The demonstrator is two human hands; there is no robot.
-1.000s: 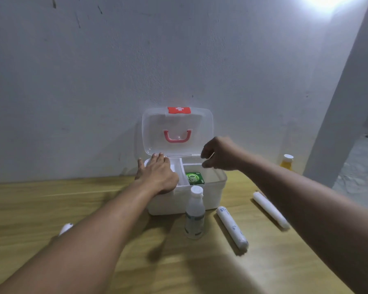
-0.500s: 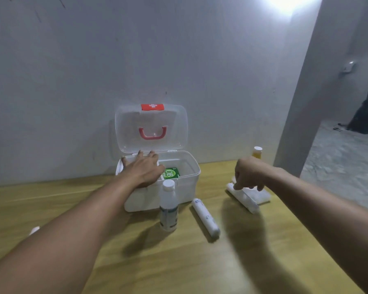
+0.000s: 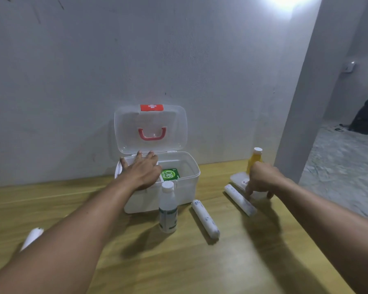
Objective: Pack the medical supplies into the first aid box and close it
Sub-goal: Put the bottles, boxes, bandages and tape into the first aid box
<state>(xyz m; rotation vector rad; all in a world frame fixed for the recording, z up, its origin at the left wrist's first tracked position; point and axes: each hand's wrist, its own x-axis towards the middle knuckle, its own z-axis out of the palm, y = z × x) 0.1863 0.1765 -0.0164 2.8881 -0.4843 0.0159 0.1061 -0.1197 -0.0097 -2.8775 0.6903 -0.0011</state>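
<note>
The white first aid box (image 3: 185,192) stands open against the wall, its clear lid (image 3: 150,129) upright with a red handle. A green packet (image 3: 169,174) lies inside. My left hand (image 3: 141,172) rests flat on the box's left rim, fingers spread. My right hand (image 3: 262,179) hovers, fingers pointing down, over a flat white packet (image 3: 240,180) and touches or nearly touches it. A white roll (image 3: 240,200) lies just left of that hand. Another white roll (image 3: 205,218) and a white bottle (image 3: 168,207) stand in front of the box. A yellow bottle (image 3: 255,159) is behind my right hand.
A third white roll (image 3: 32,238) lies at the left, partly hidden by my left forearm. The wooden table (image 3: 221,262) ends at the right beside a grey pillar (image 3: 302,102). A grey wall runs directly behind the box.
My right hand went from above the box to the right and lowered its fingers onto the flat white packet. My left hand stayed on the box. The view shifted right.
</note>
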